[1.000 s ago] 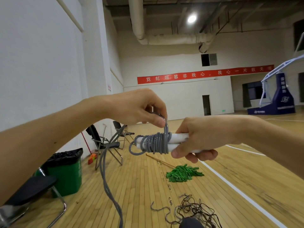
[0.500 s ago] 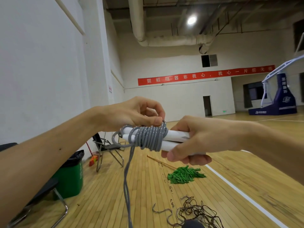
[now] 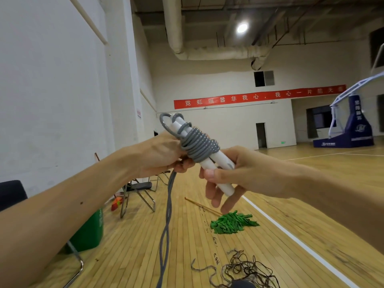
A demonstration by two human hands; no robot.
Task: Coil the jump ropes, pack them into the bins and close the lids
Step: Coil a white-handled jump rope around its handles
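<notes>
Paired white plastic handles (image 3: 216, 163), level half-second ago, now tilt up-left in mid-air. Right hand (image 3: 239, 173) grips lower ends; left hand (image 3: 160, 154) pinches coiled grey cord jump rope (image 3: 197, 144) from below, nearer hanging loose tail (image 3: 168, 204). Hands near, not touching.

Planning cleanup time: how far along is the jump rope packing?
Done: several turns of grey rope wound round the white handles. In hand: the right hand grips the handles, the left hand holds the rope. Left: a long tail hangs, a dark tangle lies on the floor, no bins visible.
</notes>
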